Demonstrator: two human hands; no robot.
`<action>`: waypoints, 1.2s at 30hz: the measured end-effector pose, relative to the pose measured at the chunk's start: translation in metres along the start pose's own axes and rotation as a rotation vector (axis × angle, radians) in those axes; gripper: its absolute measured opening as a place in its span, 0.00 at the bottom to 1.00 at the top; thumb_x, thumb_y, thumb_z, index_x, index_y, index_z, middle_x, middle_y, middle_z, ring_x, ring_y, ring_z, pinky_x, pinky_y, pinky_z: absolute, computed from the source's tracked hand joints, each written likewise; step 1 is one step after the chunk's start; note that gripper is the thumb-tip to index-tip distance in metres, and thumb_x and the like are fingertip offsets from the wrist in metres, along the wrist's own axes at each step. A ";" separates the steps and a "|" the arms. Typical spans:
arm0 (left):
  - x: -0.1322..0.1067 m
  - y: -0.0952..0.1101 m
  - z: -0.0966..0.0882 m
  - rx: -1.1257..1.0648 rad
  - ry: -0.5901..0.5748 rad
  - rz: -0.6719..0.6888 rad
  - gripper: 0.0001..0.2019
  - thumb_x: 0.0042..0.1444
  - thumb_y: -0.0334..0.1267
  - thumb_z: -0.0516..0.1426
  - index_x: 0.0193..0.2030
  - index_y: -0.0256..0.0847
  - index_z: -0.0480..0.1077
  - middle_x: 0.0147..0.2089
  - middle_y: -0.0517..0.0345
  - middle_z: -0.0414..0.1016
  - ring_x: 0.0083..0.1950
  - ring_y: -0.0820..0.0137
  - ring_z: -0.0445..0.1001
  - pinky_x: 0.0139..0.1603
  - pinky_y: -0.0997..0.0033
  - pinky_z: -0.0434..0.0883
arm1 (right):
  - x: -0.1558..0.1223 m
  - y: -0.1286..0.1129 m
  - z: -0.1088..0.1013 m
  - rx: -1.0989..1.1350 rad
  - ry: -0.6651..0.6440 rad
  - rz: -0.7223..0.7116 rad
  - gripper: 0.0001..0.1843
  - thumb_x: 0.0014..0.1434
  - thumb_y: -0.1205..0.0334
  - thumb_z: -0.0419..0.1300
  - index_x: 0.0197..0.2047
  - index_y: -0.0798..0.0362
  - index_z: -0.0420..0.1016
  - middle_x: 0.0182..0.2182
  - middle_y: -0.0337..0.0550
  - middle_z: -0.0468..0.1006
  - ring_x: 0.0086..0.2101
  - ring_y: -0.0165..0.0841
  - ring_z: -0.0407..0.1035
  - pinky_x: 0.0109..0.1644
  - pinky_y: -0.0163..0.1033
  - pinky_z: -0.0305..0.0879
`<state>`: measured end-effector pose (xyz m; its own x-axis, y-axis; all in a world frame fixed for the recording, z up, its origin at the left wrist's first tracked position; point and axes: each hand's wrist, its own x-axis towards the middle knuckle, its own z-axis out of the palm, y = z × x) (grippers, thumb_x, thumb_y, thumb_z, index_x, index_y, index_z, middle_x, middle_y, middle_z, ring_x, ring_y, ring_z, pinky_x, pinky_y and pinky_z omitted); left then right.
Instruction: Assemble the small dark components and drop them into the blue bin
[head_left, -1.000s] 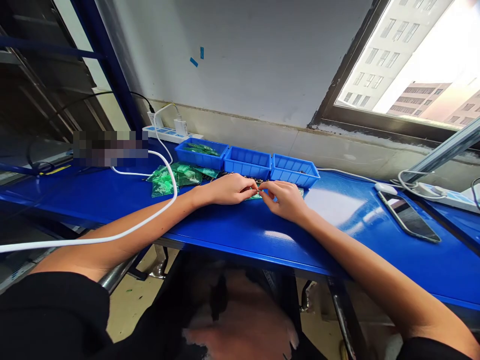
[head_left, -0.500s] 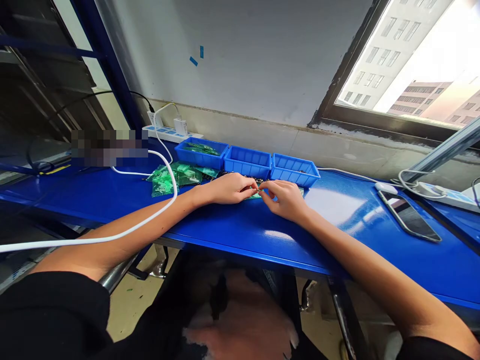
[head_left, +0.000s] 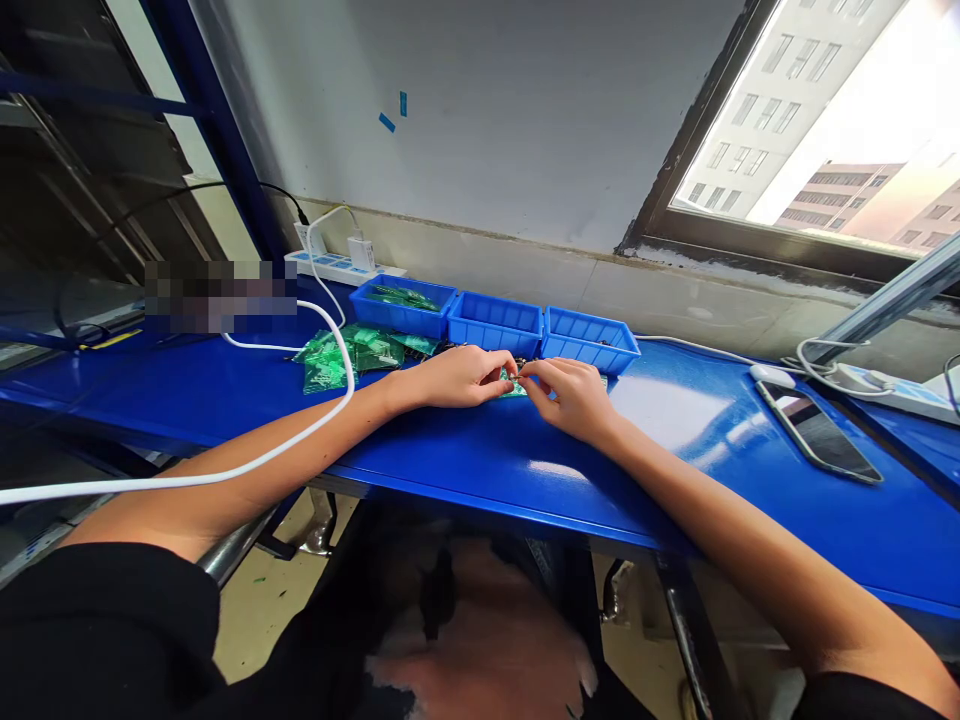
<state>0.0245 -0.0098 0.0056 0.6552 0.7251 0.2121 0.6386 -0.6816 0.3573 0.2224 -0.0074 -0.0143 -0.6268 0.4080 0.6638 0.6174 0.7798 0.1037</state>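
I am observing the left hand (head_left: 461, 377) parting thumb and finger slightly, baring more green board (head_left: 514, 389) before the middle blue bin (head_left: 495, 335); the right hand (head_left: 574, 395) is pinching something tiny. Left grip: I cannot tell.

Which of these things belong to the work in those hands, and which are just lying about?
Probably part of the work:
Tiny piece between left hand and right hand, too small to identify
Green piece beneath them
Green heap near the bins
Blue bins

Probably just lying about:
Phone
Small white object by the phone
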 end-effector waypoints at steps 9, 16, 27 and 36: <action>-0.001 0.003 -0.002 -0.027 0.017 -0.056 0.09 0.58 0.40 0.51 0.39 0.38 0.66 0.26 0.61 0.70 0.25 0.74 0.65 0.27 0.75 0.56 | 0.000 0.000 0.001 -0.001 0.014 0.000 0.13 0.62 0.60 0.50 0.33 0.52 0.74 0.20 0.37 0.74 0.22 0.26 0.65 0.29 0.31 0.55; -0.001 0.003 0.000 -0.033 0.021 -0.045 0.09 0.57 0.40 0.50 0.38 0.37 0.67 0.26 0.61 0.71 0.25 0.73 0.66 0.27 0.75 0.57 | -0.001 0.000 0.001 0.016 -0.008 0.010 0.11 0.61 0.60 0.51 0.36 0.51 0.73 0.21 0.36 0.74 0.22 0.27 0.65 0.29 0.31 0.55; -0.001 0.004 -0.001 -0.007 0.019 -0.033 0.11 0.58 0.40 0.49 0.40 0.37 0.69 0.26 0.60 0.72 0.25 0.72 0.67 0.28 0.75 0.58 | -0.001 0.002 0.001 0.014 -0.016 0.008 0.11 0.61 0.61 0.50 0.31 0.51 0.72 0.20 0.37 0.73 0.22 0.27 0.64 0.29 0.31 0.56; -0.001 0.001 0.001 -0.026 0.027 -0.035 0.11 0.57 0.41 0.51 0.43 0.38 0.66 0.26 0.62 0.70 0.25 0.73 0.66 0.27 0.75 0.58 | -0.001 0.002 0.003 0.001 0.023 -0.015 0.12 0.61 0.62 0.50 0.30 0.51 0.72 0.21 0.37 0.74 0.21 0.26 0.64 0.29 0.31 0.56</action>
<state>0.0250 -0.0113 0.0052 0.6210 0.7512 0.2236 0.6500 -0.6530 0.3886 0.2232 -0.0052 -0.0169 -0.6245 0.3853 0.6793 0.6079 0.7859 0.1131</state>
